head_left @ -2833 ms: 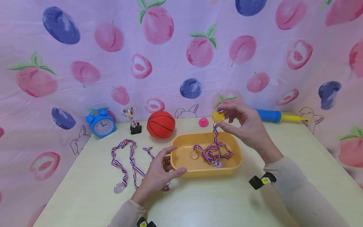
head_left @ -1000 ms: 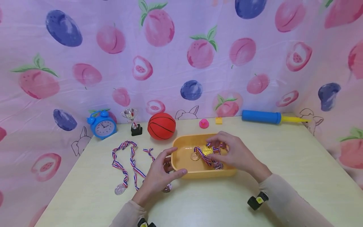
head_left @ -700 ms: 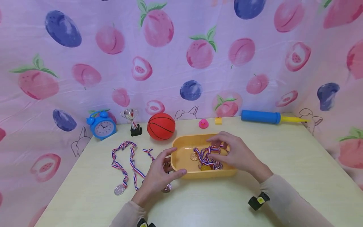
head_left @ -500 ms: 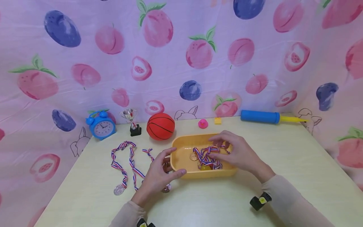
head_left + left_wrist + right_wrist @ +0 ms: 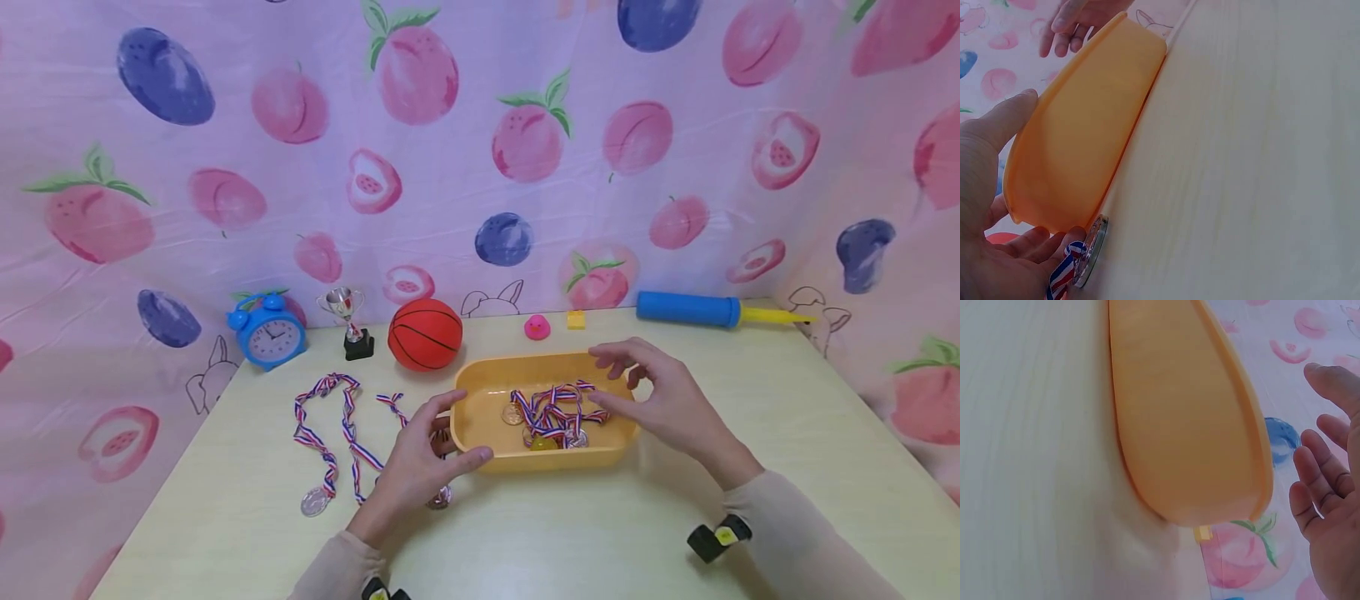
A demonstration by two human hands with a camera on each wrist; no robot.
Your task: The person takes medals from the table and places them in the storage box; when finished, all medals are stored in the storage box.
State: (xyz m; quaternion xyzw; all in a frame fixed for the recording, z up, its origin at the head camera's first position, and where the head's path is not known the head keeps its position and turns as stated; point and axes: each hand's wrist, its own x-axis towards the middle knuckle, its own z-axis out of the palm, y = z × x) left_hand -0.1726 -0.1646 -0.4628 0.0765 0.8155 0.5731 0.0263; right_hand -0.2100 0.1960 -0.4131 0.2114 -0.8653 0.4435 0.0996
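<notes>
In the head view my left hand holds the left end of a yellow plastic tray, its thumb at the front rim and its fingers around the end. My right hand hovers over the tray's right end, fingers apart and holding nothing. Inside the tray lie a bronze-coloured medal, a gold medal partly under ribbon, and a silver medal, with tangled red-white-blue ribbons. Close to my left fingers, another medal rests on the table outside the tray.
Left of the tray lie a silver medal and more striped ribbon. Along the back stand a blue alarm clock, a trophy cup, a red basketball, a pink duck, a yellow block and a blue pump.
My right hand has lowered the gold medal into the tray, let go of it and its ribbon, then drawn back up and right. The left hand has stayed at the tray's end.
</notes>
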